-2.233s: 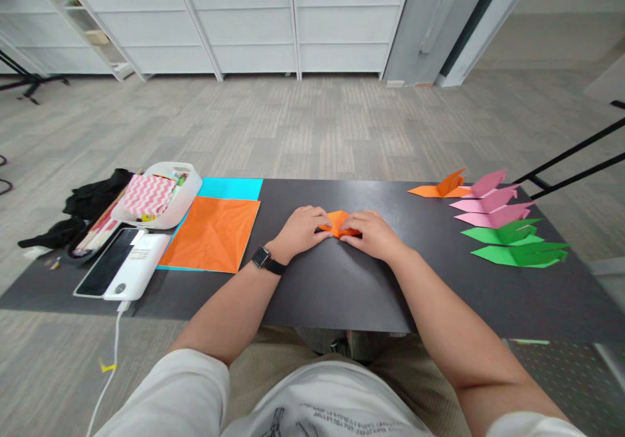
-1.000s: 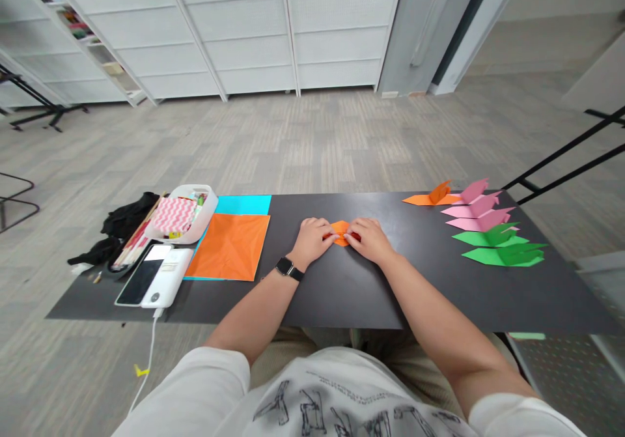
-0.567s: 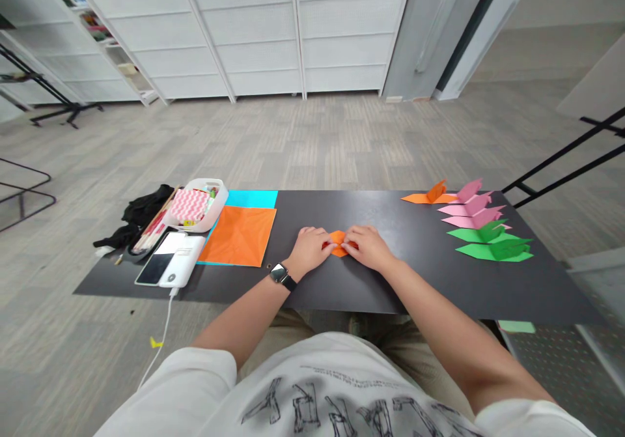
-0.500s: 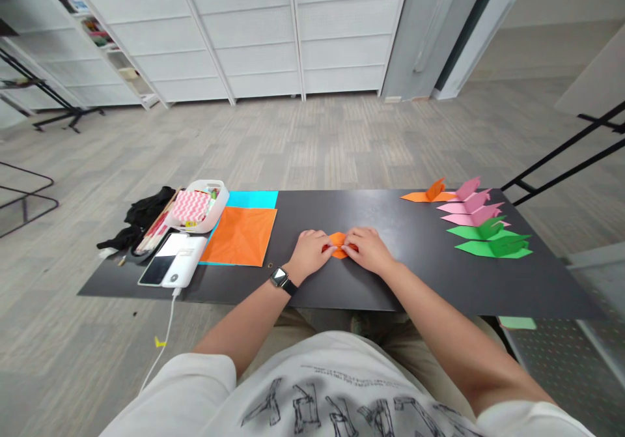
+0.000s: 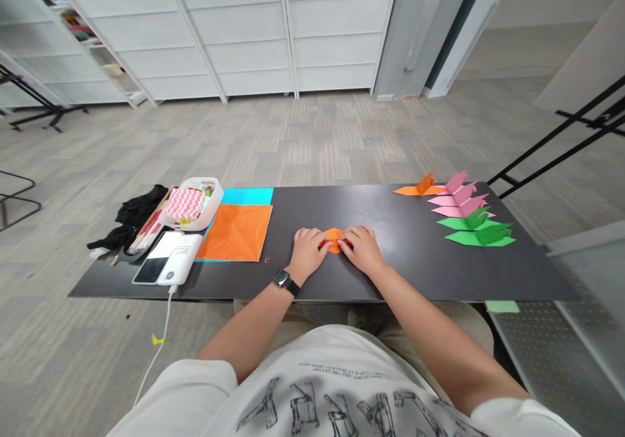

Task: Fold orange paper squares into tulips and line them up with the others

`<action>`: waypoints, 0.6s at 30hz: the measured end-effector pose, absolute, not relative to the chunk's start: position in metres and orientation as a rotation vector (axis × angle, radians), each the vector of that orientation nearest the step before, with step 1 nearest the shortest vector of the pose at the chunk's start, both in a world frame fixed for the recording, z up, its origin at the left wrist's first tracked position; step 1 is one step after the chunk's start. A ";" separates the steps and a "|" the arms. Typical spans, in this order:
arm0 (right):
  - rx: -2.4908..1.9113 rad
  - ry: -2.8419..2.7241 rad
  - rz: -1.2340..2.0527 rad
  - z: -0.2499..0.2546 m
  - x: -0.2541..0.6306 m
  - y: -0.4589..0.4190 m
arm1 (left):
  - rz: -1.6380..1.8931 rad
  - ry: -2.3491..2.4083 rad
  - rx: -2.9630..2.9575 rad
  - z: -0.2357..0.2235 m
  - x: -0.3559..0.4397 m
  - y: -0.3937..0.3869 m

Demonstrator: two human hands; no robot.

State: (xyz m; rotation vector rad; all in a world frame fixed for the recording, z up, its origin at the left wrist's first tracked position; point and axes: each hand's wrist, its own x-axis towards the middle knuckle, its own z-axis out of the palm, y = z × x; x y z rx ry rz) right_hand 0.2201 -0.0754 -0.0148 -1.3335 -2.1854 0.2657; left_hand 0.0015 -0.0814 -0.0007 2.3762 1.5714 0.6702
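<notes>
Between the left hand (image 5: 308, 252) and right hand (image 5: 362, 248), both curled and gripping its opposite sides, lay a folded orange paper (image 5: 334, 235).

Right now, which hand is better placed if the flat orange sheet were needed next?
Likely the left hand: it is nearer the flat orange sheet, while the right hand lies beyond the folded paper both touch.

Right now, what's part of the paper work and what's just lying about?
Seemingly part of it:
folded orange paper
orange sheet
cyan sheet
orange figure
pink figures
green figures

Probably just lying about:
phone
white device
white box
black cloth
</notes>
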 end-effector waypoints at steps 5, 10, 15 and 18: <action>-1.330 -2.173 0.266 -0.022 0.221 -0.072 | 0.665 1.573 2.386 -0.001 0.001 -0.082; -1.323 -2.170 0.283 -0.026 0.222 -0.069 | 0.662 1.585 2.406 -0.004 0.001 -0.082; -1.335 -2.173 0.262 -0.026 0.222 -0.069 | 0.675 1.587 2.411 -0.006 0.001 -0.082; -1.334 -2.181 0.229 -0.025 0.221 -0.070 | 0.659 1.569 2.459 -0.005 0.001 -0.083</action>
